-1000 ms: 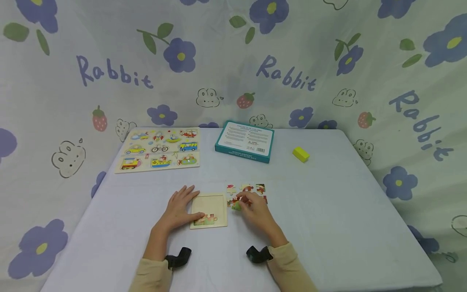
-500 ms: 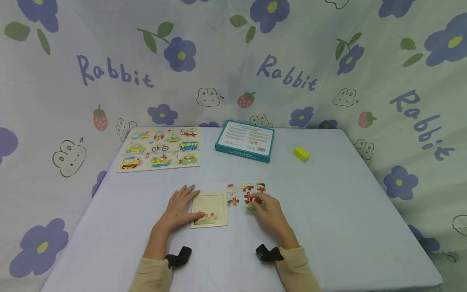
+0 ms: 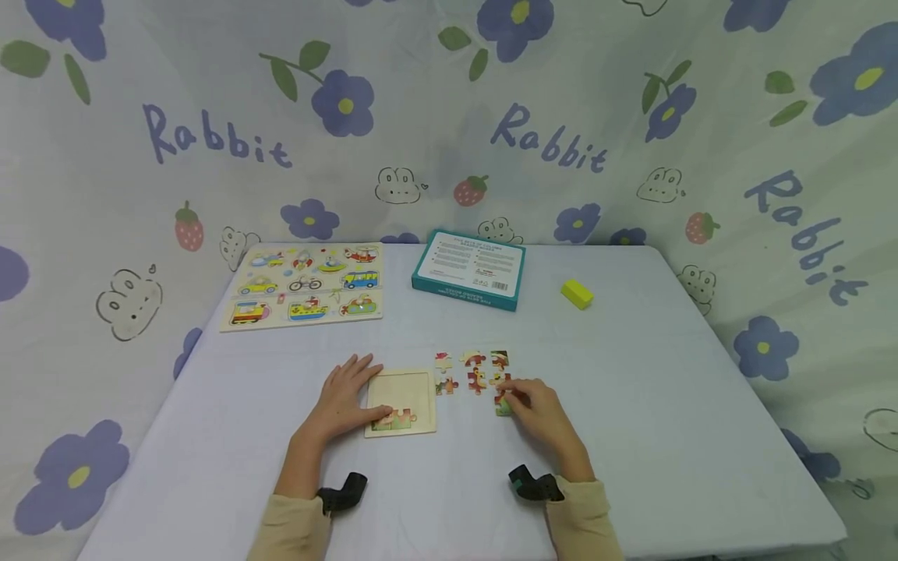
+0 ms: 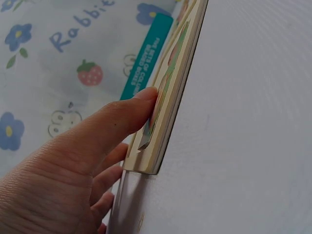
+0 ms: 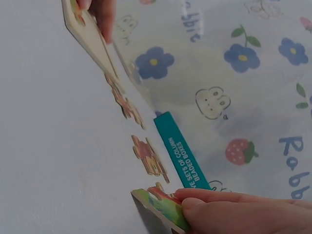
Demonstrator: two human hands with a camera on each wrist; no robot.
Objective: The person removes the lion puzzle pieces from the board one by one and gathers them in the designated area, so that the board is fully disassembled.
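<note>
My left hand lies at the left side of a square wooden puzzle tray, fingers extended. Its thumb presses on joined jigsaw pieces along the tray's near edge, partly covering them. Between thumb and fingertips, my right hand pinches a green jigsaw piece, tilted off the cloth in the right wrist view. Loose pieces sit just beyond it and to its left, among them a brown one, a red-topped one and a dark-cornered one.
Behind at left lies a vehicle picture board. A teal box stands at the back middle, and a yellow block lies right of it. White cloth covers the table, with a patterned curtain behind.
The right hand has moved right with the green piece, past the loose pieces it was covering, to below the right column. The left hand keeps its place on the tray.
</note>
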